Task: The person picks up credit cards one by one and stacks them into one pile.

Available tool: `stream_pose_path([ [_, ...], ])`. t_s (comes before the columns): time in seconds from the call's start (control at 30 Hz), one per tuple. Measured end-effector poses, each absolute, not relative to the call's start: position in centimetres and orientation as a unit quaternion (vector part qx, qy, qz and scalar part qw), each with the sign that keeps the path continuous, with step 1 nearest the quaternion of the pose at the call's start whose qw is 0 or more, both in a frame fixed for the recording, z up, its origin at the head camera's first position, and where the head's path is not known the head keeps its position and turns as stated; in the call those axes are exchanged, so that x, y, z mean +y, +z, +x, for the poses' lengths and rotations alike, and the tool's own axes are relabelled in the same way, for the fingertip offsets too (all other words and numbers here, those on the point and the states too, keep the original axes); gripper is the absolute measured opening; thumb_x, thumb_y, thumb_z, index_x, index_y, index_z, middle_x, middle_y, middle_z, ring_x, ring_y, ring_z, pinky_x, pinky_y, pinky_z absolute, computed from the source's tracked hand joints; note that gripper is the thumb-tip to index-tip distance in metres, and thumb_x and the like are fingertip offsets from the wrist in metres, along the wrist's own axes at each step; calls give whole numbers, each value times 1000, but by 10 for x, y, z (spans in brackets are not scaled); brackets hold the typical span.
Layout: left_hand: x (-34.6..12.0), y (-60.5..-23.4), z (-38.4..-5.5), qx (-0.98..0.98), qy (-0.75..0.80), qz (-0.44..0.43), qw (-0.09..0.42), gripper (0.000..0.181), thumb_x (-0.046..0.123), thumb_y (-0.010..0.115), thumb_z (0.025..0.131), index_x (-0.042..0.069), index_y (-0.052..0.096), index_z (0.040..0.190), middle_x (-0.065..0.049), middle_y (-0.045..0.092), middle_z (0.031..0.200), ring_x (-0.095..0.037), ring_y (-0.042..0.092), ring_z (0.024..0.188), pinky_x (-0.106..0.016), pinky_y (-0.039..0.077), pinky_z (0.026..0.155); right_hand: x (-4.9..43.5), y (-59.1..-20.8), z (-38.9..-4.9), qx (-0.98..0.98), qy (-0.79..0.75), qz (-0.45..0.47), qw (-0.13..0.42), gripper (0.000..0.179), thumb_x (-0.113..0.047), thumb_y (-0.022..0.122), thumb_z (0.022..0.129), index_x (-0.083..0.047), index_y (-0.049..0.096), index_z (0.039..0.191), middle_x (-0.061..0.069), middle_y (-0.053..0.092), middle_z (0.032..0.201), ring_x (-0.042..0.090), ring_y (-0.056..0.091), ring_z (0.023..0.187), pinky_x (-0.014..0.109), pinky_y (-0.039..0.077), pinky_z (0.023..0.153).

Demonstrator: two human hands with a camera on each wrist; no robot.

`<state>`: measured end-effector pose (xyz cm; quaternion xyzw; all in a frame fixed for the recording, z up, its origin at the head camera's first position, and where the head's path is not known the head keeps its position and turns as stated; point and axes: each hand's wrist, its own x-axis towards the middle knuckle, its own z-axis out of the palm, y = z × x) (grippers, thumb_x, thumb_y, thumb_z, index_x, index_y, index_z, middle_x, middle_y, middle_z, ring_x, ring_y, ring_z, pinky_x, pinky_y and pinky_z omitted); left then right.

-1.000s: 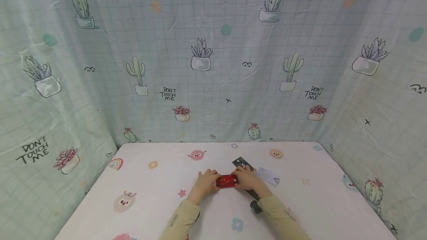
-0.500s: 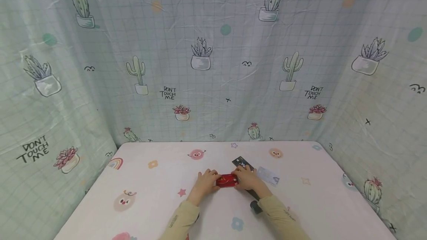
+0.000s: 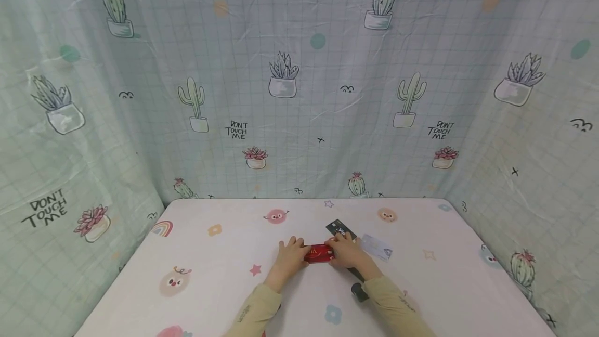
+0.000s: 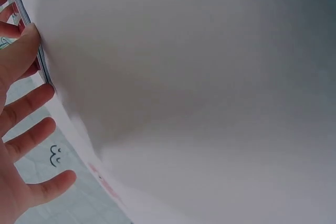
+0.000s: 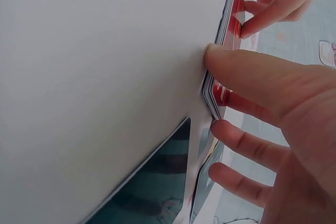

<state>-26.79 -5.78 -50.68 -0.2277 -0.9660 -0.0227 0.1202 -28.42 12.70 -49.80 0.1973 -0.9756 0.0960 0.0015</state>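
Observation:
A stack of cards (image 3: 320,254) with a red top card lies flat-side up at the middle of the table, between both hands. My left hand (image 3: 291,259) pinches its left end, and my right hand (image 3: 348,251) pinches its right end. Seen edge-on in the right wrist view, the stack (image 5: 227,24) shows several thin layers, with the right thumb on its near edge. In the left wrist view the left thumb (image 4: 23,51) presses that same near edge. The fingers hide both ends of the red card.
Beyond the right hand lies a dark card (image 3: 339,227) printed "VIP", partly covered by the fingers. A pale card (image 3: 377,247) sits to its right. Another dark flat piece (image 3: 356,273) shows under the right wrist. A dark cylinder-shaped object (image 3: 359,292) is beside the right sleeve.

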Motion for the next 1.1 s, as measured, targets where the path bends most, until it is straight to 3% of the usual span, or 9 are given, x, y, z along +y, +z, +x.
stream_pose_path([
  [0.4, -58, -505, -268, -963, -25, -235, 129, 38, 29, 71, 73, 16, 63, 108, -4, 61, 98, -19, 49, 95, -51, 42, 83, 126, -498, -284, -973, 114, 201, -5, 51, -25, 71, 72, -15, 55, 120, 11, 53, 115, 43, 39, 115, 69, 25, 90],
  [0.7, -61, -510, -266, -961, -26, -236, 140, 40, 30, 71, 73, 15, 60, 109, -2, 60, 95, -19, 48, 90, -48, 41, 79, 128, -501, -283, -975, 100, 199, 6, 54, -28, 71, 70, -16, 55, 120, 10, 53, 112, 32, 41, 103, 60, 31, 85],
  [1.1, -61, -507, -264, -967, -21, -219, 126, 45, 33, 69, 73, 15, 57, 113, -2, 61, 99, -19, 49, 91, -48, 41, 78, 128, -506, -281, -977, 97, 188, 9, 58, -31, 70, 70, -17, 52, 123, 11, 52, 114, 32, 41, 102, 63, 30, 87],
])
